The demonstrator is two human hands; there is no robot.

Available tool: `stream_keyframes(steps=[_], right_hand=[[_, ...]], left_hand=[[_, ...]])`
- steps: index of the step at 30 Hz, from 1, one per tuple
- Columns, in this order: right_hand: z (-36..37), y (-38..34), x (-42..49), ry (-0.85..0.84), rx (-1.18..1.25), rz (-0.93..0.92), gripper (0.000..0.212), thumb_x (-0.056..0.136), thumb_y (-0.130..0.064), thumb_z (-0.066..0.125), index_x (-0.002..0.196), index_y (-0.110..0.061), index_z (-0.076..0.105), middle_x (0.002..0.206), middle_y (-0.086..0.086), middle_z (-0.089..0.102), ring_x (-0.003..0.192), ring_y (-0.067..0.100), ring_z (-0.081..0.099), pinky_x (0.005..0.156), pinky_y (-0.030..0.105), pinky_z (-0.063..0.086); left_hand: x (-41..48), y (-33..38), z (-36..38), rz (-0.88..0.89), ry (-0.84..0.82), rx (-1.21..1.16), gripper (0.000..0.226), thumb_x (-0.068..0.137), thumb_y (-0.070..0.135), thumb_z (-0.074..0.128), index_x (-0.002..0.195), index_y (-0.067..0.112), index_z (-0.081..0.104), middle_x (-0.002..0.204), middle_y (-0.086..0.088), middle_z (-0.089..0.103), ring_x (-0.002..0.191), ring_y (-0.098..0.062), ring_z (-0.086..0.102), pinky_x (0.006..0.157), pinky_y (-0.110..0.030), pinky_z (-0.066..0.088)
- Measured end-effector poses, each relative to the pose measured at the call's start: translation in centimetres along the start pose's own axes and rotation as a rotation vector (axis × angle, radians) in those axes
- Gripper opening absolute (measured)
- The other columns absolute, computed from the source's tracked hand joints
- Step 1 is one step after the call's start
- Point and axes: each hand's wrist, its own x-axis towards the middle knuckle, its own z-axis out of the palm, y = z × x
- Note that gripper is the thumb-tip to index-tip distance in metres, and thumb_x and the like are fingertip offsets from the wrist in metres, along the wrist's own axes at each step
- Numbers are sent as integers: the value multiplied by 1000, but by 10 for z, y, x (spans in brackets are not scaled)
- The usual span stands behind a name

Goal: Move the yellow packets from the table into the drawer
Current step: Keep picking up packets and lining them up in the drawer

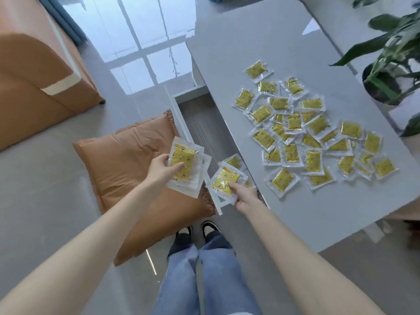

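Several yellow packets (313,135) in clear wrappers lie scattered over the grey table (261,53). An open drawer (200,123) with a grey wood-grain floor juts out from the table's left side. My left hand (162,170) holds a small stack of yellow packets (186,167) over the drawer's left edge. My right hand (246,196) grips another few yellow packets (225,180) above the drawer's near end, close to the table edge. One more packet (234,161) shows just behind those, over the drawer.
An orange cushion (122,169) lies on the floor left of the drawer. An orange sofa (38,71) stands at far left. A potted plant (384,85) sits on the table's far right. My legs and shoes (200,230) are below.
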Motion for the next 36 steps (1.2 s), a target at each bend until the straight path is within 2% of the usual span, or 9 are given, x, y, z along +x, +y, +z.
stream_keyframes(steps=[2, 8, 14, 16, 19, 23, 26, 30, 36], right_hand=[[3, 9, 13, 39, 54, 8, 50, 76, 4, 74, 122, 3, 54, 115, 21, 65, 98, 32, 67, 88, 51, 54], [8, 30, 40, 146, 238, 41, 48, 80, 9, 68, 125, 1, 52, 116, 23, 64, 98, 35, 67, 79, 51, 56], [5, 49, 115, 220, 287, 82, 42, 77, -6, 75, 116, -5, 59, 113, 15, 66, 103, 33, 65, 91, 51, 53], [9, 50, 144, 225, 276, 70, 50, 75, -11, 77, 120, -6, 56, 121, 14, 63, 109, 33, 62, 96, 52, 49], [17, 48, 179, 264, 266, 15, 57, 83, -9, 71, 132, -5, 43, 134, 13, 53, 123, 33, 52, 105, 52, 41], [21, 48, 225, 324, 251, 7, 57, 91, -12, 64, 139, -8, 34, 143, 11, 43, 130, 31, 42, 108, 44, 34], [24, 48, 261, 356, 240, 16, 53, 90, -15, 65, 136, -8, 39, 138, 8, 48, 123, 29, 49, 102, 42, 40], [26, 41, 299, 434, 169, -4, 49, 87, -22, 69, 130, -10, 47, 126, 7, 57, 104, 25, 55, 79, 31, 41], [23, 29, 336, 469, 81, -79, 48, 88, -30, 66, 129, -14, 45, 125, 4, 55, 100, 24, 54, 83, 36, 47]], left_hand=[[21, 3, 5, 11, -59, 36, 19, 86, 15, 69, 103, 12, 61, 95, -4, 66, 72, -10, 63, 56, -20, 53], [78, -8, 33, -8, -204, 138, 26, 85, 14, 70, 110, 7, 65, 100, -9, 69, 88, -24, 67, 81, -35, 54], [141, -27, 81, 4, -295, 273, 5, 86, 18, 66, 83, 13, 66, 94, -11, 70, 93, -27, 67, 91, -39, 53], [167, -36, 99, 20, -306, 299, 7, 86, 18, 66, 85, 12, 67, 96, -12, 70, 92, -26, 66, 92, -38, 52], [207, -50, 126, 33, -298, 347, 14, 87, 18, 63, 95, 7, 68, 96, -12, 69, 86, -23, 65, 86, -35, 52], [260, -64, 161, 45, -273, 411, 8, 89, 17, 62, 83, 11, 62, 81, -5, 63, 68, -14, 59, 61, -22, 49], [294, -78, 182, 55, -265, 441, 7, 89, 18, 62, 90, 11, 60, 90, -7, 64, 81, -20, 61, 74, -30, 52], [329, -92, 205, 67, -302, 463, 21, 90, 19, 63, 108, 9, 62, 97, -6, 63, 86, -20, 59, 75, -28, 46], [368, -97, 234, 104, -346, 489, 32, 90, 22, 62, 121, 14, 58, 103, 2, 54, 80, -13, 55, 70, -22, 45]])
